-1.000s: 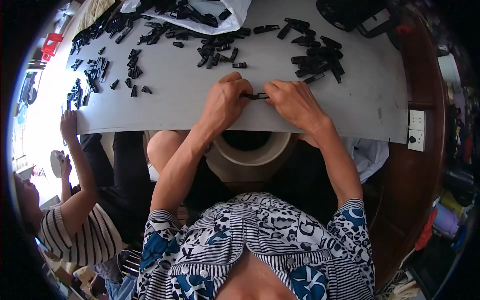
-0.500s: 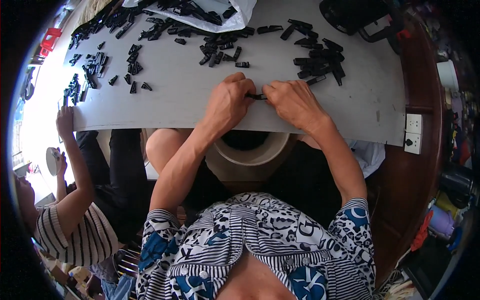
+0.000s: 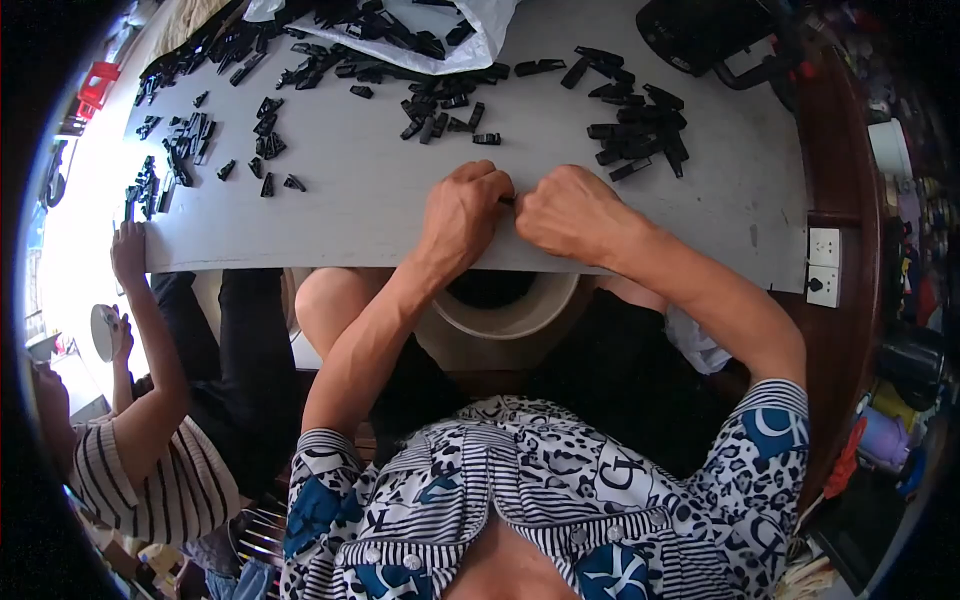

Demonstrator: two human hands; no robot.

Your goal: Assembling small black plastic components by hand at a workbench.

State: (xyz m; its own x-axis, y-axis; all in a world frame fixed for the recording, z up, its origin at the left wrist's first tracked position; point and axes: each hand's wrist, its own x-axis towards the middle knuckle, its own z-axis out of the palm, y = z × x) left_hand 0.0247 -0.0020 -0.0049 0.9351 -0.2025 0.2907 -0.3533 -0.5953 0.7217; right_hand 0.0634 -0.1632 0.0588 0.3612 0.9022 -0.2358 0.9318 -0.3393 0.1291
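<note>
Currently, hands: left hand (image 3: 465, 212) and right hand (image 3: 570, 210) are pinching a small black plastic part (image 3: 506, 201) between them.
Handling: likely light, rigid; gripping its ends.

- Left hand (image 3: 462, 214) and right hand (image 3: 567, 212) meet knuckle to knuckle at the near edge of the flat grey worktop (image 3: 380, 200).
- Heap of small black plastic parts (image 3: 635, 130) lies behind the right hand.
- Round cream bucket (image 3: 500, 318) sits below that edge.
</note>
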